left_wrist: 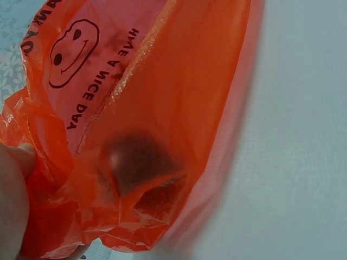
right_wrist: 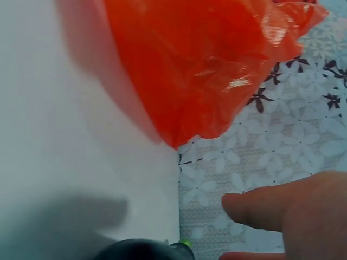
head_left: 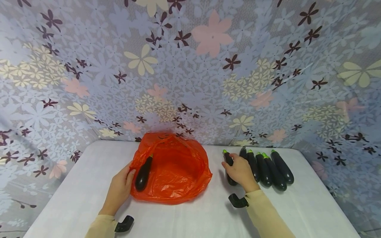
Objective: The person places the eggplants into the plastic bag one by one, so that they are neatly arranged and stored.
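Observation:
A red plastic bag [head_left: 175, 185] lies with its mouth facing the head camera. My left hand [head_left: 119, 186] grips the bag's left rim, the thumb on the inner side. Inside, on the left, rests one dark eggplant [head_left: 144, 175]; in the left wrist view it is a dim shape through the plastic. Right of the bag, my right hand [head_left: 239, 170] reaches over another eggplant [head_left: 228, 160], whose middle it partly hides. In the right wrist view the thumb [right_wrist: 255, 208] is straight and stands apart from that eggplant's dark body [right_wrist: 138, 250].
Several more eggplants [head_left: 276, 175] lie side by side to the right of my right hand, one partly behind it. All are on a white-covered table [head_left: 220, 218]. A flower-patterned cloth [head_left: 190, 82] rises behind the table. Black wrist mounts [head_left: 238, 200] stick out near both sleeves.

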A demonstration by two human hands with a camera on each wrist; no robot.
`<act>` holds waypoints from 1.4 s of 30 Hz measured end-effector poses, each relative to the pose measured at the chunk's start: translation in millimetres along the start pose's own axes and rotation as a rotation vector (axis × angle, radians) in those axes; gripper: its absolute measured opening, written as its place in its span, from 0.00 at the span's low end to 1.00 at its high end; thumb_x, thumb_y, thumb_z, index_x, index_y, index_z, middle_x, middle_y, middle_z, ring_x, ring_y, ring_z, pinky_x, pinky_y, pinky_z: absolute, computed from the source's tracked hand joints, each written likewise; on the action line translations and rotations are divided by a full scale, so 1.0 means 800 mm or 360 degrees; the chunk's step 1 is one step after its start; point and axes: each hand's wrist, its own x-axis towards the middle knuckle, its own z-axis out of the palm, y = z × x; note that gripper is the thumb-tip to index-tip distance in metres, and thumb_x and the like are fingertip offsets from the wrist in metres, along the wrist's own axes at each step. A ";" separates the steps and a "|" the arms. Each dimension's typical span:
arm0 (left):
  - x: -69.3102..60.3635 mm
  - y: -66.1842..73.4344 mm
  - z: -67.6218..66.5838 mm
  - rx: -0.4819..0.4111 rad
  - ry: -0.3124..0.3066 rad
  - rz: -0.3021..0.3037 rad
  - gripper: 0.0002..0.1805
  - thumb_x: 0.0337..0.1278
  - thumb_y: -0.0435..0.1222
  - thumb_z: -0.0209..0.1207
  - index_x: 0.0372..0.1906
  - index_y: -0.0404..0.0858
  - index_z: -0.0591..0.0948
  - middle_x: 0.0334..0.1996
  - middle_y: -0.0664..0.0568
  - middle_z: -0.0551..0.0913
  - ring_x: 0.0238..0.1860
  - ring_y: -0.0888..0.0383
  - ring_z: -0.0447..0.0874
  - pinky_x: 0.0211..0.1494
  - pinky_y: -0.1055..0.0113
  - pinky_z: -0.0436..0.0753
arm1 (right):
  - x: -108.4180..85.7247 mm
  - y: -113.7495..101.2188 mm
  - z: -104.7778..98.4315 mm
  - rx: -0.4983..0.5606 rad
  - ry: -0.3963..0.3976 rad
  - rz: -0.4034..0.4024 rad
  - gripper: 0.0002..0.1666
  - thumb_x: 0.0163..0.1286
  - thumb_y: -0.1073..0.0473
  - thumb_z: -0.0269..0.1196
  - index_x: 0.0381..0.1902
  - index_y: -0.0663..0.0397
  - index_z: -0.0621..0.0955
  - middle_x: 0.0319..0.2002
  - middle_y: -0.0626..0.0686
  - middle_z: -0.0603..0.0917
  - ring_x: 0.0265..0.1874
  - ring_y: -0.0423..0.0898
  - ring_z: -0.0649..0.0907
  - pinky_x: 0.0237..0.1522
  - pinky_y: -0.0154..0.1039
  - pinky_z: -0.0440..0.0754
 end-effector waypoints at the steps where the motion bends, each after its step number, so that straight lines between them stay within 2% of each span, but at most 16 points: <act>1: 0.000 0.000 0.000 0.0002 -0.0003 -0.0003 0.24 0.73 0.31 0.54 0.70 0.29 0.70 0.60 0.35 0.79 0.61 0.37 0.78 0.64 0.41 0.75 | 0.001 0.000 0.001 -0.0033 -0.0004 -0.0001 0.35 0.69 0.51 0.65 0.63 0.74 0.74 0.43 0.70 0.86 0.45 0.66 0.84 0.50 0.60 0.83; 2: 0.000 0.000 0.000 0.0004 -0.0007 -0.0007 0.24 0.74 0.31 0.54 0.70 0.29 0.70 0.60 0.35 0.79 0.61 0.37 0.78 0.64 0.41 0.75 | 0.001 0.001 0.002 -0.0066 -0.0007 -0.0005 0.35 0.68 0.51 0.65 0.62 0.74 0.74 0.37 0.68 0.86 0.42 0.66 0.85 0.48 0.60 0.84; 5: 0.000 0.001 0.000 0.0000 -0.0012 -0.0010 0.24 0.74 0.32 0.54 0.70 0.29 0.70 0.60 0.35 0.79 0.61 0.37 0.78 0.64 0.41 0.75 | 0.001 0.001 0.004 -0.0154 -0.0023 0.0003 0.35 0.67 0.52 0.67 0.61 0.76 0.75 0.31 0.66 0.87 0.39 0.66 0.85 0.46 0.60 0.84; 11: 0.000 0.002 0.000 0.0003 -0.0008 -0.0007 0.24 0.74 0.32 0.54 0.70 0.29 0.70 0.60 0.35 0.79 0.61 0.37 0.79 0.64 0.42 0.75 | 0.003 -0.001 0.007 -0.0300 -0.0037 -0.0024 0.36 0.61 0.56 0.72 0.59 0.77 0.76 0.41 0.72 0.85 0.45 0.73 0.81 0.51 0.64 0.80; 14: 0.000 0.002 0.000 0.0002 -0.0009 -0.0011 0.24 0.74 0.32 0.54 0.70 0.29 0.70 0.60 0.35 0.80 0.61 0.37 0.79 0.64 0.42 0.75 | 0.004 -0.004 0.010 -0.0393 -0.0043 -0.0020 0.37 0.58 0.57 0.74 0.59 0.76 0.76 0.46 0.74 0.83 0.48 0.74 0.78 0.52 0.64 0.79; 22: 0.000 0.000 0.001 0.0008 -0.0004 -0.0015 0.24 0.74 0.32 0.54 0.70 0.30 0.71 0.59 0.36 0.80 0.60 0.37 0.79 0.63 0.42 0.76 | 0.007 -0.009 0.017 -0.0511 -0.0027 0.0010 0.32 0.56 0.61 0.73 0.54 0.76 0.79 0.44 0.72 0.83 0.44 0.68 0.78 0.46 0.60 0.81; 26: 0.000 0.000 0.001 0.0011 -0.0004 -0.0016 0.24 0.73 0.32 0.55 0.69 0.29 0.71 0.59 0.35 0.80 0.60 0.37 0.79 0.63 0.42 0.76 | 0.007 -0.009 0.018 -0.0525 -0.0008 0.0014 0.29 0.56 0.62 0.71 0.51 0.76 0.80 0.41 0.71 0.83 0.40 0.66 0.78 0.43 0.59 0.80; 31: -0.001 -0.001 0.002 0.0017 0.0014 0.0005 0.23 0.73 0.30 0.55 0.68 0.28 0.71 0.59 0.35 0.80 0.59 0.37 0.80 0.62 0.42 0.76 | 0.006 -0.008 0.018 -0.0502 0.0021 -0.0003 0.27 0.56 0.59 0.71 0.48 0.76 0.81 0.38 0.71 0.83 0.41 0.68 0.79 0.44 0.61 0.80; 38: -0.001 -0.001 0.002 0.0021 0.0009 -0.0003 0.23 0.73 0.31 0.55 0.69 0.28 0.71 0.59 0.35 0.80 0.60 0.37 0.79 0.63 0.42 0.76 | 0.005 -0.005 0.019 -0.0326 0.0082 -0.0032 0.31 0.58 0.58 0.69 0.55 0.75 0.79 0.42 0.73 0.84 0.45 0.72 0.80 0.51 0.64 0.79; 42: -0.001 0.001 0.000 0.0016 0.0003 -0.0011 0.24 0.73 0.31 0.55 0.69 0.28 0.71 0.59 0.35 0.80 0.60 0.37 0.79 0.63 0.42 0.76 | 0.004 -0.006 0.017 -0.0198 0.0140 -0.0046 0.31 0.58 0.59 0.68 0.56 0.76 0.79 0.43 0.72 0.85 0.42 0.69 0.83 0.48 0.62 0.82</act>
